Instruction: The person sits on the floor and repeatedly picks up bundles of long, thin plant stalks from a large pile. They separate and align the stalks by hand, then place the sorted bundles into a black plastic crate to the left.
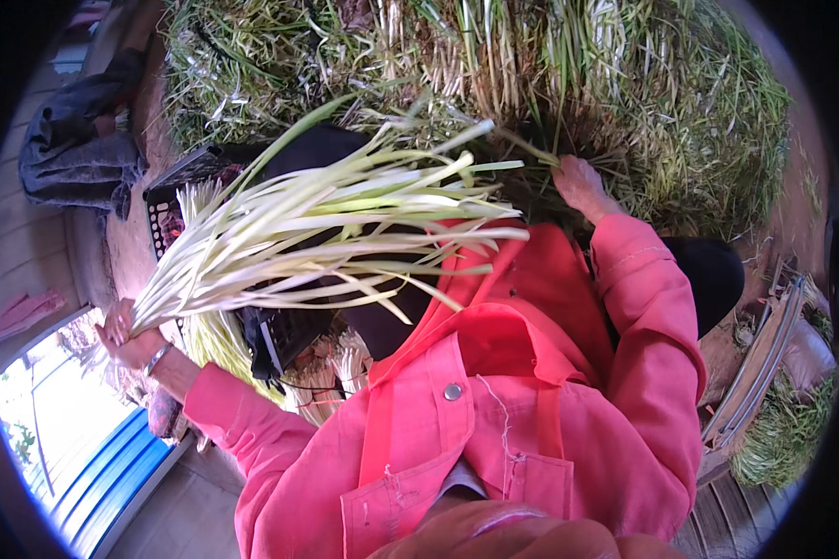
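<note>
My left hand [131, 341] is closed around one end of a bundle of pale yellow-green leafy stalks [307, 230]. The bundle fans out to the right across my lap, its loose tips over my red apron. At the near edge of a large heap of green and white stalks [503, 70], my right hand [579, 180] pinches the end of a single pale stalk [531, 148]. The stalk's other end reaches up to the left towards the heap. Other stalks of the heap lie just beyond that hand.
A black plastic crate [159, 220] with pale stalks stands at my left, under the bundle. Tied pale bundles [321, 377] lie beside my lap. Dark clothing [84, 147] hangs at the upper left. At the right are a strip of cardboard [755, 363] and more green leaves [783, 433].
</note>
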Motion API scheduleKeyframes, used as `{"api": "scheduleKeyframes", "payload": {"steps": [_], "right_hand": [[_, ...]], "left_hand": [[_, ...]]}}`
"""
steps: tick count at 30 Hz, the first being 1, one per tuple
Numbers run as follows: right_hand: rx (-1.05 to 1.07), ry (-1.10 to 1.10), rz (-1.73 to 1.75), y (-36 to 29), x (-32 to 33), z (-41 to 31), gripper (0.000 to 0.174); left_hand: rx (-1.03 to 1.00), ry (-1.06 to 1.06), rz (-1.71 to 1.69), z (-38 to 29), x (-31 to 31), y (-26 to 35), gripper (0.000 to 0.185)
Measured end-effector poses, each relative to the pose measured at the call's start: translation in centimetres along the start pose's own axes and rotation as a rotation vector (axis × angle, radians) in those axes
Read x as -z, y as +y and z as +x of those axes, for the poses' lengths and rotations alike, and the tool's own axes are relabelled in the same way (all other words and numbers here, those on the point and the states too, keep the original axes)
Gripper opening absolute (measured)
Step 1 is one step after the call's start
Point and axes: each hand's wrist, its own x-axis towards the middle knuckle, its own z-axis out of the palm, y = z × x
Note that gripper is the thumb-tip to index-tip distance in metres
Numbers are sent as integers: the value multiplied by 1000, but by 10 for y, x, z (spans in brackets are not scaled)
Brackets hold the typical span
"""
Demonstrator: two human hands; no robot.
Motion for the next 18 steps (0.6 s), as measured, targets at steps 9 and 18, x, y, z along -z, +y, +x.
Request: {"api": "scheduleKeyframes", "payload": {"steps": [9,18], "right_hand": [[92,-163,-56,-40,42,10,53],[322,-117,885,-119,139,-27,6]], "left_hand": [[61,-26,-212,-6,17,-6,42],[104,-10,-235,-14,21,-3,42]]}}
